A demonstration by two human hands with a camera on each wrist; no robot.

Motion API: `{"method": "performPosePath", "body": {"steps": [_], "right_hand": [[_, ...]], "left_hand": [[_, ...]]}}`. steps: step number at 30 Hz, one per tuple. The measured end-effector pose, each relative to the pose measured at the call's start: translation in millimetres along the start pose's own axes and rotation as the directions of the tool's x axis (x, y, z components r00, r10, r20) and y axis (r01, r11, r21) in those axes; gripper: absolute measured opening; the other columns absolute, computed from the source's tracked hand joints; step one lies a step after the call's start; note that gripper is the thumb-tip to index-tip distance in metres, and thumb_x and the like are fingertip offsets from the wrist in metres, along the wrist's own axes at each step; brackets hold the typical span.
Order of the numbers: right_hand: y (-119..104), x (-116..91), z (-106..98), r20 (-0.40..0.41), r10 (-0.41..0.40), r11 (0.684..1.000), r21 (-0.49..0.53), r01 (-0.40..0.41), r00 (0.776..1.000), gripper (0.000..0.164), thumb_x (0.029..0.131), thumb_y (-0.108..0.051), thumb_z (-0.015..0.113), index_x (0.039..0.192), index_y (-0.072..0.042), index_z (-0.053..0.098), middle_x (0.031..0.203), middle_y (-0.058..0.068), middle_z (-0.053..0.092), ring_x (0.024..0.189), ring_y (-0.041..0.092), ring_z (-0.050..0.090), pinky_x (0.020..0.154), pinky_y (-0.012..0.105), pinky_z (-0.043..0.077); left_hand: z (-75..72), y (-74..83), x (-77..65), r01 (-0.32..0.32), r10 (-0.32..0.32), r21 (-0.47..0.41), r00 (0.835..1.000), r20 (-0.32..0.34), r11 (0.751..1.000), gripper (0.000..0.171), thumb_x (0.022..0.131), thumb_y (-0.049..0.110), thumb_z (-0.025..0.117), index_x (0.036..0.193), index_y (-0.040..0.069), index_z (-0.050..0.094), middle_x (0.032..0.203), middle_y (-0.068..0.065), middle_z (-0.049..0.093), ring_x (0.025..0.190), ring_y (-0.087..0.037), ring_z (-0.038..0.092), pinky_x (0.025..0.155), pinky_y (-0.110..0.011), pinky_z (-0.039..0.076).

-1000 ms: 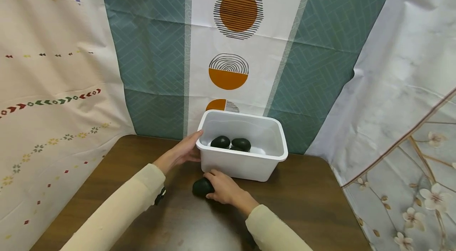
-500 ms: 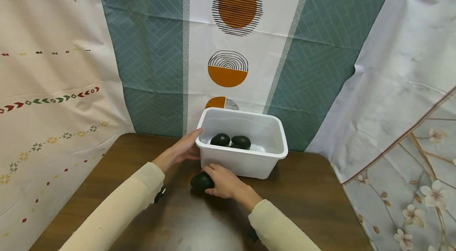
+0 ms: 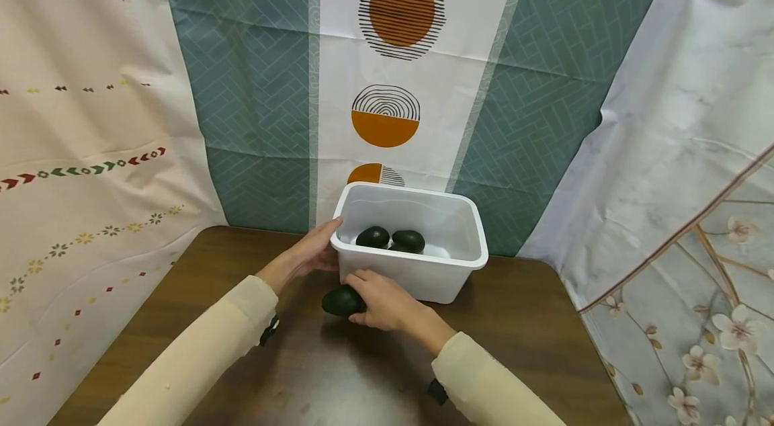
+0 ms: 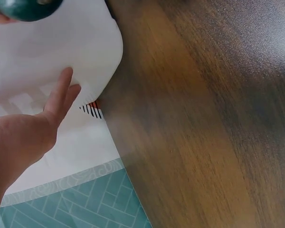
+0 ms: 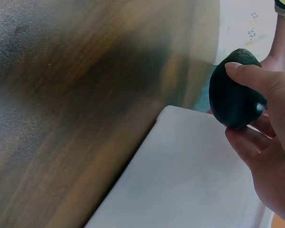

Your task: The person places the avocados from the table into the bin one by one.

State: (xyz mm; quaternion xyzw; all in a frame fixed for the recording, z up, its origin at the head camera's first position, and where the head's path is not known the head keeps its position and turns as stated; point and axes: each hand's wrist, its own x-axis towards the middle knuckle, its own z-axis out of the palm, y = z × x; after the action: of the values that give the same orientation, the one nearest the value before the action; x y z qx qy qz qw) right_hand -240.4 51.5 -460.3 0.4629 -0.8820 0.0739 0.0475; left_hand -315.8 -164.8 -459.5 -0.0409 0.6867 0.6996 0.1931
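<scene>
A dark green avocado [image 3: 343, 302] is gripped in my right hand [image 3: 387, 302], in front of the white plastic bin's [image 3: 417, 281] left corner. The right wrist view shows the thumb on one side of this avocado [image 5: 235, 95] and the fingers on the other. My left hand [image 3: 305, 254] rests against the bin's left end, one fingertip at the rim. From the left wrist, that hand [image 4: 38, 128] shows extended fingers along the bin wall [image 4: 92, 52]. Inside the bin lie an avocado [image 3: 372, 237] on the left and another avocado [image 3: 409, 241] beside it; the front wall hides the lower parts.
The bin stands near the back edge of a brown wooden table [image 3: 514, 345]. A patterned teal and white curtain [image 3: 260, 110] hangs right behind it. Pale printed cloths [image 3: 683, 211] close off both sides.
My right hand has raised the avocado a little off the table, up along the bin's front. The left hand stays at the bin's left end.
</scene>
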Motion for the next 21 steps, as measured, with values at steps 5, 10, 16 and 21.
{"method": "performPosePath", "body": {"steps": [5, 10, 16, 21], "right_hand": [[-3, 0, -8, -0.009, -0.016, 1.000, 0.010, 0.016, 1.000, 0.061, 0.080, -0.039, 0.083, 0.131, -0.017, 0.056, 0.122, -0.003, 0.058, 0.113, 0.013, 0.055, 0.100, 0.029, 0.049], [-2, 0, -16, -0.032, -0.008, 1.000, 0.016, 0.009, 0.999, 0.062, 0.081, -0.037, 0.083, 0.132, -0.016, 0.055, 0.123, -0.002, 0.058, 0.114, 0.013, 0.056, 0.101, 0.030, 0.049], [0, -1, -28, -0.081, -0.008, 1.000, 0.026, 0.011, 0.997, 0.064, 0.080, -0.035, 0.083, 0.133, -0.014, 0.055, 0.125, 0.000, 0.058, 0.114, 0.015, 0.056, 0.101, 0.032, 0.049], [0, -3, -37, -0.104, -0.013, 1.000, 0.014, 0.014, 0.995, 0.063, 0.081, -0.036, 0.083, 0.134, -0.016, 0.054, 0.129, 0.000, 0.056, 0.114, 0.015, 0.056, 0.101, 0.033, 0.049]], "left_hand": [[-0.7, 0.5, 0.2, -0.011, 0.011, 0.002, 1.000, 0.004, 1.000, 0.071, 0.099, 0.062, 0.041, 0.153, 0.018, 0.026, 0.147, -0.018, 0.036, 0.130, -0.048, 0.045, 0.096, -0.065, 0.048], [-1.6, -0.9, 1.4, -0.021, 0.021, 0.015, 1.000, 0.009, 1.000, 0.072, 0.099, 0.062, 0.040, 0.154, 0.018, 0.026, 0.147, -0.018, 0.037, 0.130, -0.047, 0.045, 0.091, -0.062, 0.052], [-1.7, -1.6, 0.7, -0.025, 0.025, 0.024, 1.000, 0.015, 0.999, 0.070, 0.099, 0.064, 0.040, 0.152, 0.019, 0.029, 0.145, -0.019, 0.042, 0.129, -0.045, 0.048, 0.089, -0.059, 0.055], [-0.5, -1.6, -0.3, -0.025, 0.025, 0.028, 1.000, 0.006, 0.999, 0.073, 0.097, 0.066, 0.041, 0.151, 0.019, 0.030, 0.141, -0.019, 0.046, 0.125, -0.042, 0.053, 0.090, -0.058, 0.054]]}}
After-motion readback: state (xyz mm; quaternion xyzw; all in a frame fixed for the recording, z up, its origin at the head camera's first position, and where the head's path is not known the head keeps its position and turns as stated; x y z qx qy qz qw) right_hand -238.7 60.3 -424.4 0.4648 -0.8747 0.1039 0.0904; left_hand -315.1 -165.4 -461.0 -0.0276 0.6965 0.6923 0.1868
